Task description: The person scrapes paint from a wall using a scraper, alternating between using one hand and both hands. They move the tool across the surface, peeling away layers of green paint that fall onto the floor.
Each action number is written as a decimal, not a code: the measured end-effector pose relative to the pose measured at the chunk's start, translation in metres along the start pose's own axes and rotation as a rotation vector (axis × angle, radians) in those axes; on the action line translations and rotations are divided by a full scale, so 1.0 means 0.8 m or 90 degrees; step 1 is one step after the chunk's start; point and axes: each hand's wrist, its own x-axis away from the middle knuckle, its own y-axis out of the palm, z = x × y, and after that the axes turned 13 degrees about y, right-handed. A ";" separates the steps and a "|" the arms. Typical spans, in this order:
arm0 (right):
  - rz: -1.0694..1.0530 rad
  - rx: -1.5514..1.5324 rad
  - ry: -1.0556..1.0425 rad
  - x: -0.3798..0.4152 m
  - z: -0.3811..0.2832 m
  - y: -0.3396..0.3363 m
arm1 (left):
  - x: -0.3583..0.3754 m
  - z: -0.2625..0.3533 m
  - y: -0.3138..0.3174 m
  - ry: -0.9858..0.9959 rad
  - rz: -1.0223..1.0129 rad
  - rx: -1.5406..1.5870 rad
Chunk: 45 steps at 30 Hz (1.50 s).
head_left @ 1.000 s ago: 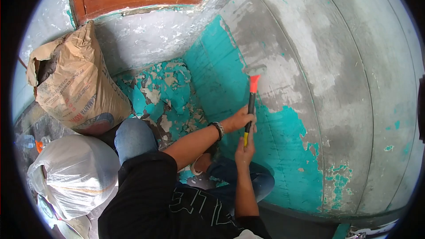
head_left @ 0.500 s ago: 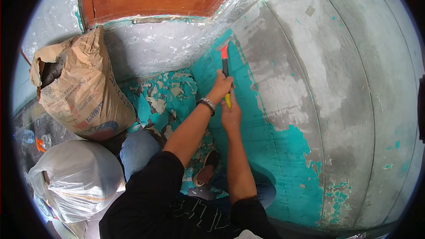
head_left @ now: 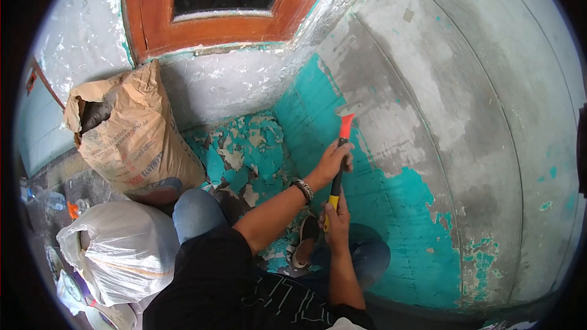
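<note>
At the far left of the floor, a white plastic sack (head_left: 116, 250) sits near the bottom edge, with a brown paper cement bag (head_left: 131, 140) standing open-topped just behind it against the pale wall under the wooden window frame (head_left: 214, 27). A small plastic bottle (head_left: 52, 200) lies beside the sacks. Between the bags and the turquoise wall (head_left: 318, 128), loose paint flakes (head_left: 244, 153) litter the floor in the corner. The person's knee (head_left: 195, 211) and a shoe (head_left: 304, 241) rest among the flakes. The left hand (head_left: 332, 162), a bracelet at its wrist, wraps its fingers around the scraper (head_left: 340, 153) high on the handle; the right hand (head_left: 336, 217) grips the yellow handle end below, fingers closed. The scraper's blade touches the wall where turquoise paint meets bare grey plaster (head_left: 428, 98).
</note>
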 end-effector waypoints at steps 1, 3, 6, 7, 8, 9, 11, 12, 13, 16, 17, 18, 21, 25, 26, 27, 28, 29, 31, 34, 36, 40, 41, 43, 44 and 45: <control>-0.004 -0.006 -0.004 0.005 -0.004 -0.003 | 0.005 0.006 0.005 0.002 -0.004 -0.008; -0.003 0.110 -0.002 0.010 -0.015 -0.012 | 0.009 0.020 0.012 -0.026 -0.073 0.024; 0.112 0.542 -0.327 0.005 -0.020 -0.047 | 0.018 0.036 0.013 -0.074 0.000 -0.095; 0.100 0.568 -0.270 0.026 -0.045 -0.043 | 0.021 0.037 0.011 -0.079 -0.004 -0.104; 0.103 0.560 -0.268 0.034 -0.049 -0.050 | 0.024 0.037 0.009 -0.121 0.007 -0.138; 0.089 0.594 -0.257 0.041 -0.051 -0.058 | 0.028 0.035 0.010 -0.163 0.019 -0.169; 0.076 0.629 -0.244 0.055 -0.051 -0.068 | 0.036 0.027 0.015 -0.184 0.004 -0.165; 0.104 0.645 -0.240 0.062 -0.050 -0.072 | 0.039 0.025 0.019 -0.201 -0.008 -0.159; 0.134 0.661 -0.235 0.067 -0.050 -0.076 | 0.042 0.022 0.024 -0.204 -0.011 -0.158; 0.215 0.690 -0.194 0.083 -0.054 -0.093 | 0.055 0.005 0.041 -0.171 -0.048 -0.170; 0.218 0.692 -0.189 0.085 -0.051 -0.103 | 0.057 -0.002 0.047 -0.167 -0.059 -0.158; 0.208 0.641 -0.240 0.082 -0.047 -0.117 | 0.057 -0.008 0.053 -0.158 -0.069 -0.145; 0.179 0.542 -0.213 0.080 -0.044 -0.148 | 0.061 -0.032 0.069 -0.146 -0.078 -0.119; 0.153 0.355 -0.019 0.083 -0.061 -0.147 | 0.095 -0.057 0.116 -0.069 -0.035 -0.133; 0.152 0.364 -0.014 0.080 -0.057 -0.153 | 0.108 -0.071 0.128 -0.031 -0.023 -0.208; 0.127 0.297 -0.007 0.074 -0.049 -0.163 | 0.120 -0.082 0.137 0.008 -0.013 -0.285; 0.104 0.230 0.001 0.071 -0.047 -0.167 | 0.134 -0.087 0.149 0.007 -0.007 -0.278; 0.105 0.239 0.007 0.070 -0.046 -0.167 | 0.149 -0.092 0.161 -0.011 0.006 -0.277; 0.131 0.188 -0.038 0.071 -0.046 -0.159 | 0.157 -0.094 0.167 -0.030 0.025 -0.269; 0.145 0.217 -0.059 0.068 -0.045 -0.153 | 0.158 -0.100 0.157 -0.101 -0.005 -0.209; 0.157 0.220 -0.064 0.066 -0.044 -0.143 | 0.152 -0.108 0.143 -0.081 -0.068 -0.243; 0.182 0.274 -0.086 0.054 -0.042 -0.144 | 0.144 -0.110 0.133 -0.039 -0.075 -0.193; 0.187 0.274 -0.084 0.051 -0.045 -0.139 | 0.140 -0.109 0.130 -0.029 -0.055 -0.179; 0.168 0.220 -0.051 0.037 -0.053 -0.123 | 0.127 -0.106 0.121 -0.019 -0.032 -0.165; 0.166 0.222 -0.051 0.031 -0.058 -0.113 | 0.118 -0.110 0.112 0.008 -0.037 -0.181; 0.166 0.219 -0.055 0.025 -0.063 -0.102 | 0.107 -0.106 0.106 0.037 -0.042 -0.196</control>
